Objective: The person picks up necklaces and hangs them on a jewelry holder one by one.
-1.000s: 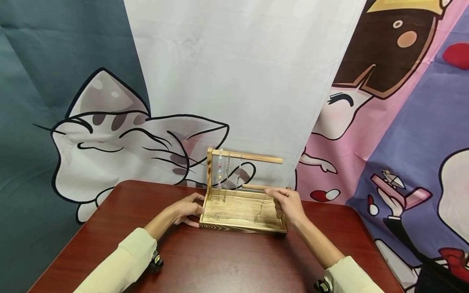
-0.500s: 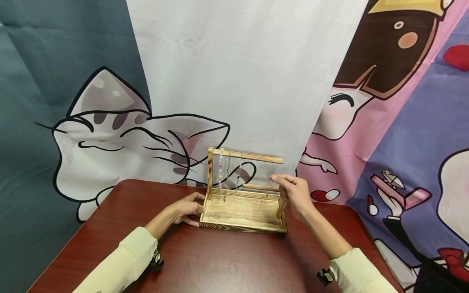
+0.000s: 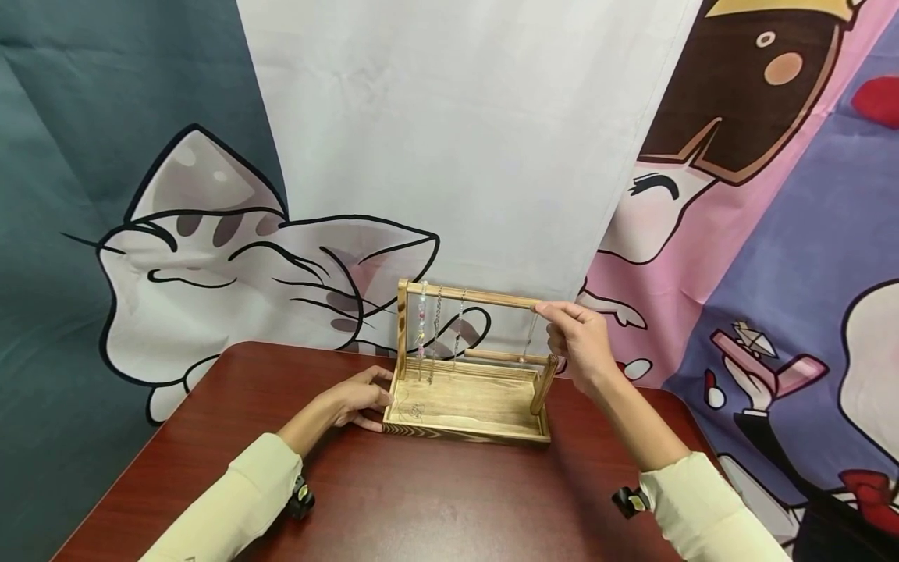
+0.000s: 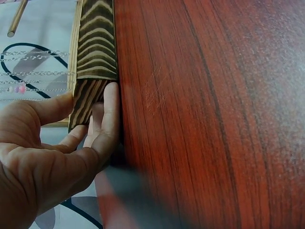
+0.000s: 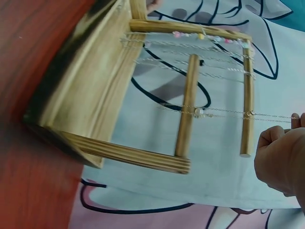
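Observation:
My right hand (image 3: pixel 581 343) pinches a thin chain necklace (image 5: pixel 221 114) beside the free end of the upper bar (image 3: pixel 492 298) of a wooden jewelry stand (image 3: pixel 467 439). In the right wrist view the stretched chain overlaps both the upper bar and the shorter lower bar (image 5: pixel 187 105), with a small pale charm (image 5: pixel 198 112) along it. My left hand (image 3: pixel 357 400) grips the left end of the stand's tray, thumb at the upper edge and fingers around the side. A colorful beaded strand (image 3: pixel 421 321) and two chain necklaces (image 3: pixel 437 324) hang toward the bar's left end.
A small tangle of fine chain (image 3: pixel 416 410) lies in the tray's left front corner. The stand sits on a reddish-brown table (image 3: pixel 421 507). Right behind the table hangs a printed cloth (image 3: pixel 449 156). A short post (image 3: pixel 544 386) rises at the tray's right end.
My right hand has risen and moved right, lifting the chain from over the tray up to the upper bar's free end. The left hand has stayed in place on the tray.

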A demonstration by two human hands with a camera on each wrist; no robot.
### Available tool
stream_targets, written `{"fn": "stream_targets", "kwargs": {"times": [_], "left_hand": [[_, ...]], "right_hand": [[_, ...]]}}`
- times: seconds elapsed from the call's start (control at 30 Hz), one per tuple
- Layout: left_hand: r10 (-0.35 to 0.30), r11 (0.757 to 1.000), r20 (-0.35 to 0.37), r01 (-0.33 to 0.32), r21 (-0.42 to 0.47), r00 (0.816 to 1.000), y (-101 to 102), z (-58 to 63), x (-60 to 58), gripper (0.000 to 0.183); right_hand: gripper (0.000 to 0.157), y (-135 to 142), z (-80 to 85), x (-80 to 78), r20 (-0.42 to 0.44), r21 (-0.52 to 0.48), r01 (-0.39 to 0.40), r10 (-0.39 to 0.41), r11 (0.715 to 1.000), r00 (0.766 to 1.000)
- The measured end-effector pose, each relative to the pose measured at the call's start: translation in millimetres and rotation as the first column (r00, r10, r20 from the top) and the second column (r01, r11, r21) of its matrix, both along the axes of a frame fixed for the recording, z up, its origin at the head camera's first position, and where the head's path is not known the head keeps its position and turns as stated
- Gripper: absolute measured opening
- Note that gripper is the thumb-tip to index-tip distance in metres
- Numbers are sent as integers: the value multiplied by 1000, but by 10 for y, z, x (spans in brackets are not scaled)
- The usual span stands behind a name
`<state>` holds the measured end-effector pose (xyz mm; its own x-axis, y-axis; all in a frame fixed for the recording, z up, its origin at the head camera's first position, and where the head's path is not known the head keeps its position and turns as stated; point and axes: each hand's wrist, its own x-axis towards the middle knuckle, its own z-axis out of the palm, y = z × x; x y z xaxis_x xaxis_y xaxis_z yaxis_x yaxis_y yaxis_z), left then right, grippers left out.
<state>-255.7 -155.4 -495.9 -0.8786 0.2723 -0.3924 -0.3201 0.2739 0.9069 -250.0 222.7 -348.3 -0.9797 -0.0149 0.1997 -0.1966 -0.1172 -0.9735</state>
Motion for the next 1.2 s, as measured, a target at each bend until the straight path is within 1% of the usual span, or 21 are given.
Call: {"fn": "stream_targets", "kwargs": {"times": [0.23, 0.4, 0.63, 0.73, 0.87, 1.03, 1.2], "left_hand": [[3, 1000, 0, -3, 3, 1000, -2, -1, 3, 61], [1, 1000, 2, -1, 9, 1000, -6, -3, -1, 61], [-5, 1000, -1, 5, 10, 1000, -8, -4, -5, 62], [-6, 1000, -1, 6, 10, 1000, -9, -9, -10, 62], [-8, 1000, -1, 8, 8, 1000, -12, -14, -11, 62], [-7, 1000, 1, 7, 12, 1000, -14, -10, -7, 62], [-7, 1000, 1, 7, 13, 1000, -15, 0, -7, 62]], "right_hand": [[33, 23, 191, -71, -33, -35, -14, 12, 999, 999], [32, 36, 310, -115, -44, -31, 17, -18, 999, 999], [32, 74, 426, -197, -65, -118, 17, -25, 993, 998], [29, 101, 419, -233, -63, -126, 26, -34, 992, 997], [27, 135, 335, -275, -46, -105, 43, -48, 994, 998], [23, 167, 187, -335, -34, -27, 78, -79, 997, 996], [17, 169, 82, -389, -15, 5, 103, -103, 995, 995]]}}
